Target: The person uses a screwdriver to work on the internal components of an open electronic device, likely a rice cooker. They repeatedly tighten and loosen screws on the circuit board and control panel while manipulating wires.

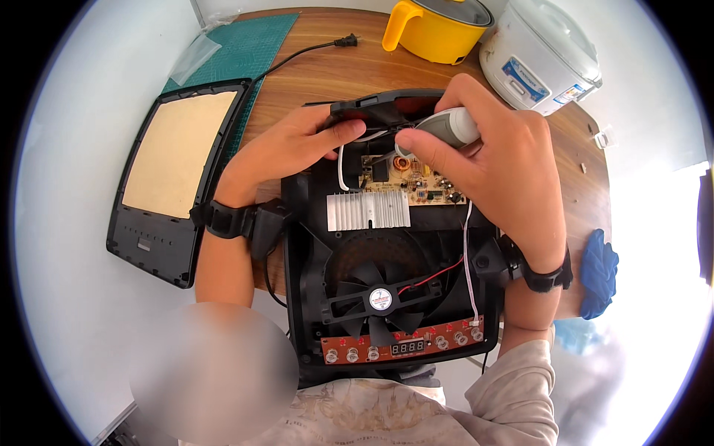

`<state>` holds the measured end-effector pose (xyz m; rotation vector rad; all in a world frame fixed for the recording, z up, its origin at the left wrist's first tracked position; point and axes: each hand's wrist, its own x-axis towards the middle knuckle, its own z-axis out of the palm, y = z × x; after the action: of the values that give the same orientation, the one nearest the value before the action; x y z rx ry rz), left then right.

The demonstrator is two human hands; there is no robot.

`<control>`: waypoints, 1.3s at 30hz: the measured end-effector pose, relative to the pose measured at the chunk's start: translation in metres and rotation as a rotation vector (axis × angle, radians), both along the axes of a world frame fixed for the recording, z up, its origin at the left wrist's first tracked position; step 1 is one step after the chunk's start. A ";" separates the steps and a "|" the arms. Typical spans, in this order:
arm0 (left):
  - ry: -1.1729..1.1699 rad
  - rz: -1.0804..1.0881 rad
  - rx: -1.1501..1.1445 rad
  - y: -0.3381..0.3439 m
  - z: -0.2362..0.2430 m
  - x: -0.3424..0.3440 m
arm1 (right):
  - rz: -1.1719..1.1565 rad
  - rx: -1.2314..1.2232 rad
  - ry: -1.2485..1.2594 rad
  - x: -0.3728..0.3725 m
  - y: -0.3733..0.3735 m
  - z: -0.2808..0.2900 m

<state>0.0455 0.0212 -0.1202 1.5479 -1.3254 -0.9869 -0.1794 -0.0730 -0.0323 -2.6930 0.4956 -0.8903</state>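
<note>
Nearest me, the opened black cooker base [312,245] sits with its red control strip [405,346] at the near edge, then the black fan [381,299], then the ribbed aluminium heatsink [370,209], then the tan circuit board [416,182] at the far end. My left hand [286,149] comes in from the left, fingers closed over the far rim of the housing, thumb on top, I'd say to pin the shell so it can't slide. My right hand [494,160] is wrapped tight around a grey-handled tool [450,126], its dark tip angled down-left toward the board near the copper coil [402,162]; whether the tip touches the board I cannot tell. White and red wires [467,253] run along the right side of the base, close under my right wrist, so little room there. The detached top panel [175,178] lies left, apart from the base, partly on a green cutting mat [249,48]. Blue gloves [599,271] sit at the right table edge. Far off: a yellow pot [435,30], a white rice cooker [539,56], and a loose plug cord [312,52].
</note>
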 end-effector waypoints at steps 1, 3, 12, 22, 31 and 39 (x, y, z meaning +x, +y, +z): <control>0.019 0.006 -0.009 0.000 0.001 -0.002 | -0.011 -0.012 -0.017 0.001 -0.001 0.000; 0.058 0.017 -0.028 0.001 0.003 -0.006 | -0.011 -0.027 -0.073 0.002 -0.002 -0.002; -0.028 -0.027 -0.008 -0.001 0.000 0.001 | -0.027 -0.036 -0.119 0.005 0.000 -0.002; -0.002 -0.014 0.157 -0.004 0.007 0.003 | -0.040 -0.008 -0.161 0.006 0.000 -0.004; -0.012 0.040 0.177 -0.002 0.009 0.001 | -0.024 -0.014 -0.146 0.006 0.001 -0.004; -0.003 0.042 0.210 -0.001 0.013 -0.001 | -0.003 -0.031 -0.112 0.006 0.000 -0.005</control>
<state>0.0443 0.0199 -0.1072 1.7273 -1.2171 -1.1257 -0.1733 -0.0729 -0.0373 -2.6520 0.4651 -1.0512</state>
